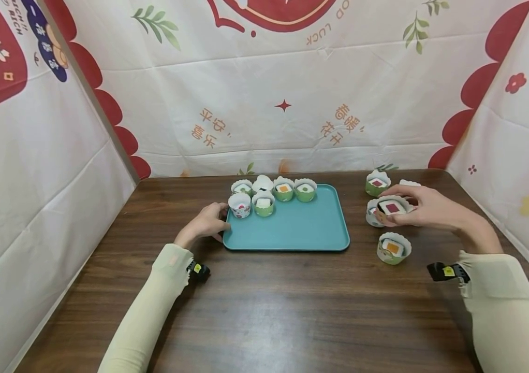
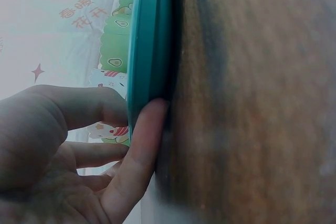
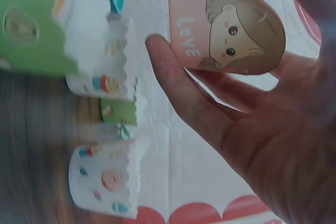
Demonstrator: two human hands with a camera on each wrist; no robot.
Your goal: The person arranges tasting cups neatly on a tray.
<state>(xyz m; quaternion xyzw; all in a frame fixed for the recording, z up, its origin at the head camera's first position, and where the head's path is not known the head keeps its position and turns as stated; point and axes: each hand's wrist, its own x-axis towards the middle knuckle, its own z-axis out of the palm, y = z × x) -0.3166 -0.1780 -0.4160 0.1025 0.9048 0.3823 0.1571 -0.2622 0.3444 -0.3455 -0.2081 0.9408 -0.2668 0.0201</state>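
Note:
At the left edge of the teal tray [image 1: 292, 233], my left hand [image 1: 206, 221] grips the rim; the left wrist view shows fingers on both sides of the tray wall [image 2: 149, 40]. My right hand [image 1: 425, 204] holds a pink paper cup [image 3: 189, 3] raised above the table, fingers and thumb around its sides. Printed on that cup are a cartoon girl and the word LOVE. Inside it, a white piece with a dark red square [image 1: 392, 207] shows in the head view.
Several paper cups, one a green cup [image 1: 305, 190], stand along the tray's back left. Right of the tray, a green cup with an orange-marked piece [image 1: 392, 248] stands in front, another green cup [image 1: 377, 184] behind. White cups [image 3: 105, 179] stand near the right hand. Printed cloth [image 1: 264, 119] hangs behind the wooden table [image 1: 269, 311].

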